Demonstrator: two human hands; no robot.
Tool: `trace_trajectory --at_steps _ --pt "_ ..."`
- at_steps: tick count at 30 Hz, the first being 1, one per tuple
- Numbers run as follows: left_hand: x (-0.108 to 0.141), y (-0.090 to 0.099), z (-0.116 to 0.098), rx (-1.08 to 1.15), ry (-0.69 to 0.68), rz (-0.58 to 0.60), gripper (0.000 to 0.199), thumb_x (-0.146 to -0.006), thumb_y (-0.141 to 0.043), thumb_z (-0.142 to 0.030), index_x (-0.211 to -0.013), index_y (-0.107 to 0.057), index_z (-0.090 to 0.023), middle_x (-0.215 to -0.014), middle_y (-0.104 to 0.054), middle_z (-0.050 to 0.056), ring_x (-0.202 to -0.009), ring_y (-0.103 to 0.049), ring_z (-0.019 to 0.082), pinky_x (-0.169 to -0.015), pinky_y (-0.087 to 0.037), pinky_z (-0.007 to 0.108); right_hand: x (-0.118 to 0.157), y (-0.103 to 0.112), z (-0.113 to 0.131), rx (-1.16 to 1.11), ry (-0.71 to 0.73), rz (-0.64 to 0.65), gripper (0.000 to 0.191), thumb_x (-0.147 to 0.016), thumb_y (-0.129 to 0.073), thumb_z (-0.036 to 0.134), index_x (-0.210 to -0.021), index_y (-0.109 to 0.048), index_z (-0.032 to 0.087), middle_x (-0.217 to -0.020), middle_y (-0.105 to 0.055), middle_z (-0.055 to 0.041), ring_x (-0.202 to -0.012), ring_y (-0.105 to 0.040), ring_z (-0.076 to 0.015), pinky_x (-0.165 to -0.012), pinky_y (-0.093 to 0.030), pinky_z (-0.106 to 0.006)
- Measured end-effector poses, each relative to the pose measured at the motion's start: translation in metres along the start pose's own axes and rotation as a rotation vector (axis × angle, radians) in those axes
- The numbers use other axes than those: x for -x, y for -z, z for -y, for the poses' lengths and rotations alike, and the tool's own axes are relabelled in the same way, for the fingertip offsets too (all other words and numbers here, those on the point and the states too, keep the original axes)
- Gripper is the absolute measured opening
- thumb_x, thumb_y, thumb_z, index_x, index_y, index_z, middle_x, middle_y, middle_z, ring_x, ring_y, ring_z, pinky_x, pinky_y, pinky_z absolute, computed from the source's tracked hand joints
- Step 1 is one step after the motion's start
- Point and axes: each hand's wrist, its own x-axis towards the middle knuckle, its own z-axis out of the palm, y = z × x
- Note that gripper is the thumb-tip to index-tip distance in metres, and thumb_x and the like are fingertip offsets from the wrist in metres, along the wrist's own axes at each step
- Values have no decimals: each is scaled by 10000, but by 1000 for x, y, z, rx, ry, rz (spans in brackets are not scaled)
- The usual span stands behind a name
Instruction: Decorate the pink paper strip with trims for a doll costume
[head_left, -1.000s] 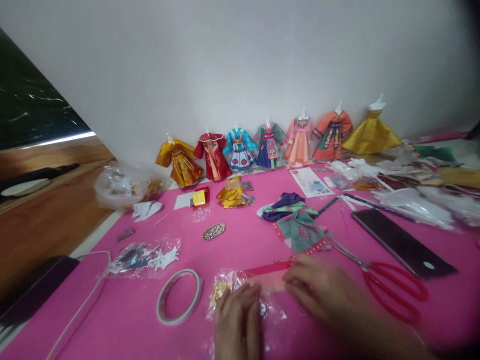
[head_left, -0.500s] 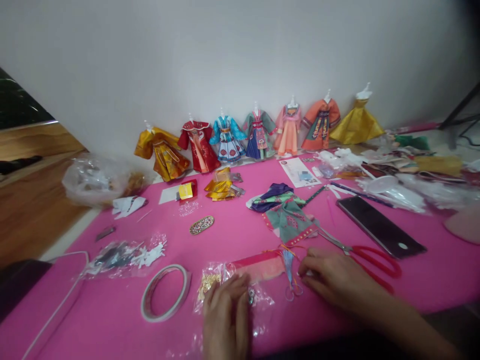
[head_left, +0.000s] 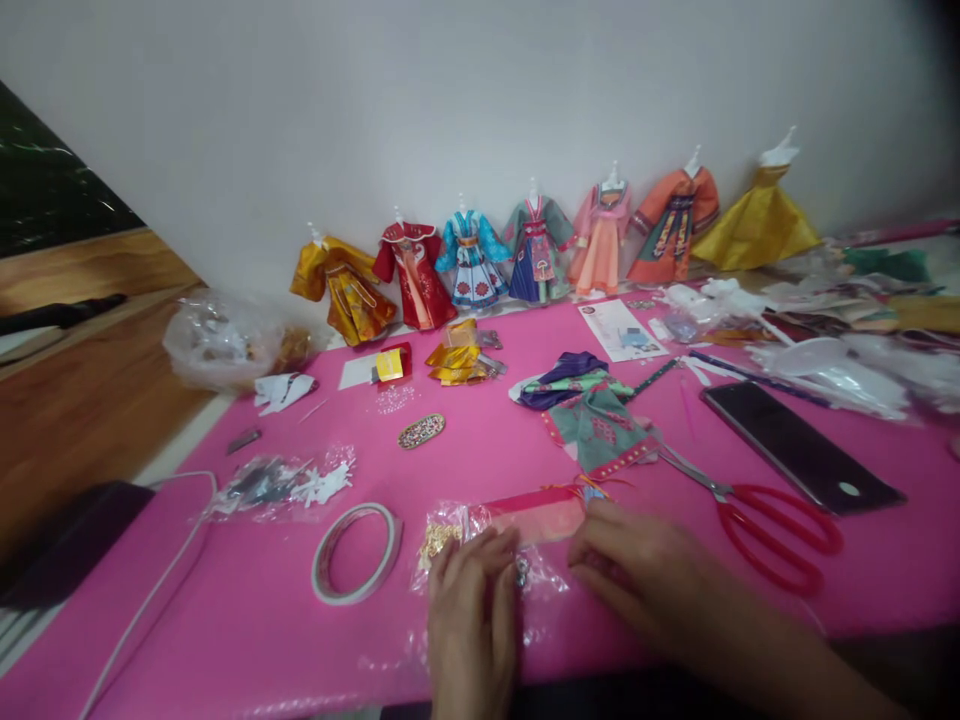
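While my left hand lies flat, fingers together, on the clear plastic packet, my right hand curls beside its pink strip; red scissors at three o'clock, tape roll at nine on the counter.

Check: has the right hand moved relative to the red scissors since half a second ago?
Yes. The right hand has shifted left, away from the red scissors, and now sits at the end of the red strip by the clear bag.
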Motion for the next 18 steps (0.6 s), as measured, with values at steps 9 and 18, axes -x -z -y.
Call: trace_trajectory --at_steps 9,18 --pt "1 -1 1 15 27 -7 153 -950 -517 -162 -1034 -560 -282 -1105 -757 -2 -1054 -695 231 -1035 -415 521 -12 -6 -3 -52 72 -104 219 -960 -495 185 -891 -698 231 -831 -647 -19 -769 -629 -168 -692 -431 -277" --pt "0 -2 4 56 35 3 137 -958 -523 -175 -1027 -553 -289 -1133 -746 -9 -1078 -673 221 -1041 -377 485 25 21 -40 139 -127 6 162 -876 -534 153 -856 -666 245 -862 -663 -21 -767 -656 -186 -657 -420 -302"
